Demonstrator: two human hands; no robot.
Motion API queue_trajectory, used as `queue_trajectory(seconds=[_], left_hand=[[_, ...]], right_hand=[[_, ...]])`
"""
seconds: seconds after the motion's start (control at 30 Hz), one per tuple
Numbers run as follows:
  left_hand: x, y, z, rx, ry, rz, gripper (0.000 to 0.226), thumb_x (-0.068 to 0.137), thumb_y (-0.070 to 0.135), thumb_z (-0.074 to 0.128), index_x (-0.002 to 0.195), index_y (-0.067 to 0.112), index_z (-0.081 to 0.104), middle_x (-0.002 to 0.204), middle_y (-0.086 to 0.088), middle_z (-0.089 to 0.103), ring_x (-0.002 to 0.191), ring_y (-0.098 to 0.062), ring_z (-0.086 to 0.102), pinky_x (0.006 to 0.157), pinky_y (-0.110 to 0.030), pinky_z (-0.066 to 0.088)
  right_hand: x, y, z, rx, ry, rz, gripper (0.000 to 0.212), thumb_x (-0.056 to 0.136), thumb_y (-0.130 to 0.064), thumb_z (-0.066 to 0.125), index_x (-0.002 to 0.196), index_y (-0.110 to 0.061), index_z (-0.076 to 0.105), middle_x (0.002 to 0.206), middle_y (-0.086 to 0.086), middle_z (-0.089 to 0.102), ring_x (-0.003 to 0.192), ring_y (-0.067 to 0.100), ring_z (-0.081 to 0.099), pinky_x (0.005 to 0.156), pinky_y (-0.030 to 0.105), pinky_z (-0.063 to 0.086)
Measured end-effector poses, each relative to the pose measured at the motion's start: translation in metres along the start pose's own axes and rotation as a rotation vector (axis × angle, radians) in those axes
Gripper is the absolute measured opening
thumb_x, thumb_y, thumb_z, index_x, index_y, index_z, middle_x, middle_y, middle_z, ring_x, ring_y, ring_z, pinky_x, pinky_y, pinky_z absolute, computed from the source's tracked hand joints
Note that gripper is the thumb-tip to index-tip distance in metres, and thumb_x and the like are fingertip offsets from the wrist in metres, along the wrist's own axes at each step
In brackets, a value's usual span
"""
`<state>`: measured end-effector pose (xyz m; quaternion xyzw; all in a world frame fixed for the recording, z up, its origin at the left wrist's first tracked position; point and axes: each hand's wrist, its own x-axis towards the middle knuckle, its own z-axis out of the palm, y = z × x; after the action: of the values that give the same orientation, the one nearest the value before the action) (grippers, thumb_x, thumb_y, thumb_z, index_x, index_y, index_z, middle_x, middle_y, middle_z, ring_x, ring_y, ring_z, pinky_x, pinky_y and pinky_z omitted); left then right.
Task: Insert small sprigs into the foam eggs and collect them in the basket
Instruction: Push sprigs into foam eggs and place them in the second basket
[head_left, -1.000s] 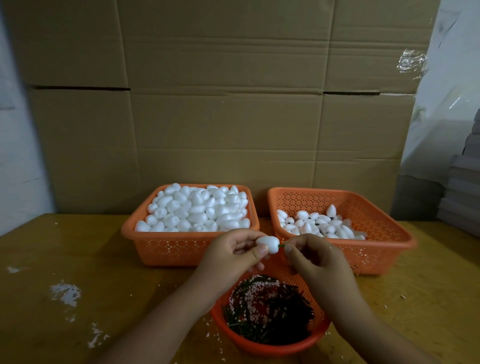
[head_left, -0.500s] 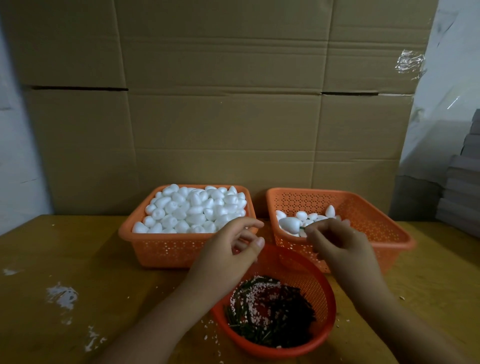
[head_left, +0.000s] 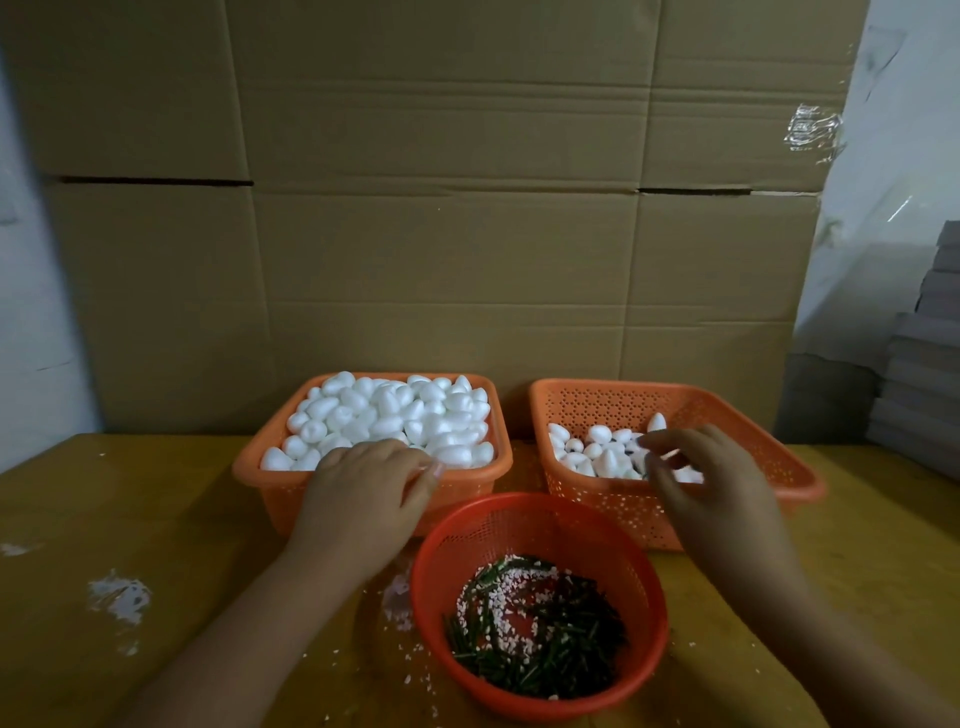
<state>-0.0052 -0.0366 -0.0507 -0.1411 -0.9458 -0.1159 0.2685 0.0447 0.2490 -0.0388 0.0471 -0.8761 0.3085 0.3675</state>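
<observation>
The left orange basket (head_left: 260, 488) is heaped with plain white foam eggs (head_left: 395, 415). My left hand (head_left: 363, 499) reaches over its front rim, and its fingertips touch the nearest eggs without gripping one. The right orange basket (head_left: 779, 457) holds a smaller pile of finished eggs (head_left: 597, 452). My right hand (head_left: 701, 483) hovers above that pile with loosely spread fingers and holds nothing. A round red basket (head_left: 519, 525) in front holds dark green sprigs (head_left: 545, 654) mixed with white foam crumbs.
All baskets stand on a yellow wooden table (head_left: 130, 519) with white foam bits scattered on it. Large cardboard boxes (head_left: 441, 234) form a wall behind the baskets. Grey stacked sheets (head_left: 924, 374) sit at the far right.
My right hand carried the sprigged egg into the right basket and let it go. My left hand released the egg and moved left onto the heap of plain eggs.
</observation>
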Motion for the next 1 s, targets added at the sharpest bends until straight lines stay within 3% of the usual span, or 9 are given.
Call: queue_trajectory(seconds=[0.13, 0.27, 0.37, 0.5, 0.7, 0.87, 1.0], left_hand=[[0.001, -0.002, -0.002, 0.019, -0.053, 0.016, 0.046, 0.096, 0.058, 0.026, 0.108, 0.037, 0.065, 0.105, 0.018, 0.066, 0.103, -0.006, 0.055, 0.088, -0.030, 0.039], [0.003, -0.004, -0.002, 0.012, -0.075, -0.005, 0.043, 0.096, 0.059, 0.031, 0.109, 0.037, 0.065, 0.106, 0.016, 0.062, 0.103, -0.007, 0.050, 0.088, -0.028, 0.038], [0.005, -0.005, -0.004, -0.017, -0.100, -0.029, 0.042, 0.094, 0.062, 0.035, 0.105, 0.035, 0.065, 0.102, 0.014, 0.058, 0.100, -0.007, 0.045, 0.083, -0.026, 0.036], [0.009, -0.007, -0.008, -0.047, -0.117, -0.085, 0.044, 0.090, 0.068, 0.040, 0.098, 0.032, 0.064, 0.101, 0.013, 0.057, 0.102, -0.008, 0.047, 0.083, -0.026, 0.039], [0.007, -0.003, -0.012, 0.090, -0.160, -0.048, 0.053, 0.093, 0.069, 0.026, 0.092, 0.025, 0.056, 0.085, 0.008, 0.063, 0.081, -0.009, 0.057, 0.068, -0.028, 0.039], [0.009, -0.005, -0.014, 0.004, -0.191, -0.042, 0.040, 0.096, 0.063, 0.033, 0.103, 0.029, 0.054, 0.101, 0.012, 0.063, 0.095, -0.009, 0.056, 0.074, -0.029, 0.035], [0.011, -0.012, -0.015, -0.166, -0.258, -0.043, 0.022, 0.095, 0.051, 0.050, 0.110, 0.036, 0.055, 0.117, 0.015, 0.057, 0.110, -0.008, 0.051, 0.094, -0.032, 0.040]], right_hand=[[-0.017, -0.037, 0.007, 0.078, -0.299, -0.198, 0.016, 0.085, -0.036, 0.053, 0.095, -0.039, 0.066, 0.094, -0.025, 0.059, 0.092, -0.004, 0.057, 0.079, 0.017, 0.049], [-0.036, -0.048, 0.025, -0.011, -0.678, -0.379, 0.025, 0.090, -0.044, 0.056, 0.114, -0.039, 0.063, 0.114, -0.026, 0.051, 0.108, -0.008, 0.048, 0.095, 0.014, 0.042], [-0.042, -0.045, 0.034, -0.061, -0.861, -0.391, 0.038, 0.089, -0.044, 0.059, 0.126, -0.041, 0.057, 0.130, -0.025, 0.047, 0.123, -0.004, 0.038, 0.108, 0.020, 0.033], [-0.040, -0.040, 0.034, -0.065, -0.891, -0.360, 0.046, 0.086, -0.047, 0.062, 0.130, -0.044, 0.050, 0.133, -0.027, 0.045, 0.126, -0.004, 0.037, 0.111, 0.030, 0.034], [-0.040, -0.042, 0.033, -0.085, -0.926, -0.373, 0.050, 0.085, -0.046, 0.064, 0.131, -0.047, 0.047, 0.133, -0.029, 0.042, 0.125, -0.007, 0.034, 0.110, 0.025, 0.033], [-0.040, -0.043, 0.032, -0.097, -0.922, -0.389, 0.049, 0.085, -0.046, 0.063, 0.132, -0.046, 0.048, 0.134, -0.028, 0.042, 0.125, -0.007, 0.033, 0.108, 0.020, 0.032], [-0.040, -0.043, 0.033, -0.091, -0.920, -0.389, 0.047, 0.086, -0.046, 0.063, 0.131, -0.047, 0.049, 0.134, -0.028, 0.042, 0.125, -0.009, 0.033, 0.105, 0.015, 0.028]])
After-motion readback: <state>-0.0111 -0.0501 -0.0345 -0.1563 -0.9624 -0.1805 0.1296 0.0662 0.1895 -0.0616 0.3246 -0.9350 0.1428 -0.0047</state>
